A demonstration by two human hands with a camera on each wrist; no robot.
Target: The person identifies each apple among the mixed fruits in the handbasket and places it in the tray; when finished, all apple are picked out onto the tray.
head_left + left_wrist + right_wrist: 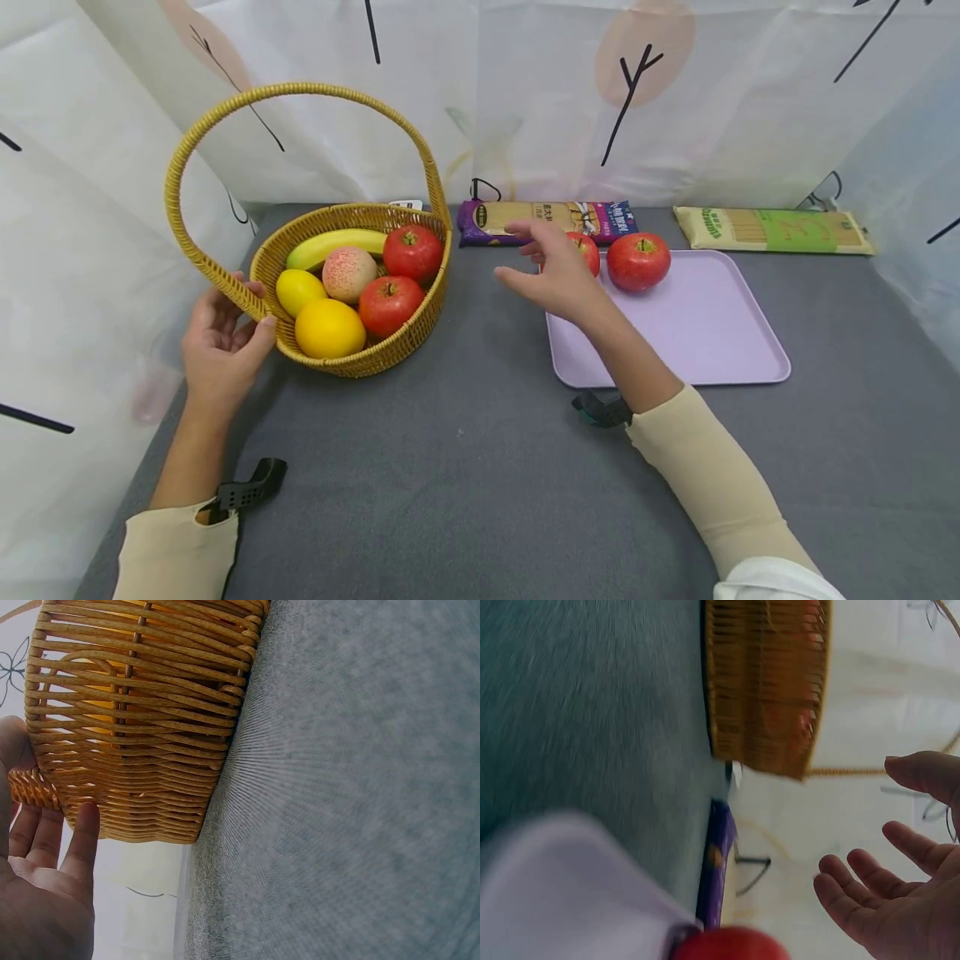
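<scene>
A yellow wicker basket (pixel 408 337) with a tall arched handle stands at the left. Inside lie a banana (pixel 322 247), a peach (pixel 349 273), a lemon (pixel 299 292), an orange (pixel 330 329) and two red apples (pixel 390 305). My left hand (pixel 225 346) grips its left side where the handle meets the rim, thumb in front and fingers behind. Over the left edge of a lilac tray (pixel 712 333), my right hand (pixel 558 275) hovers with loosely spread fingers and holds nothing. Two more red apples (pixel 638 262) sit on the tray's back left, one partly hidden by that hand.
Behind the tray lie a purple pasta packet (pixel 480 225) and a green-and-cream noodle packet (pixel 772 230). A grey cloth (pixel 450 467) covers the table. White printed curtains (pixel 540 100) rise at the back and sides.
</scene>
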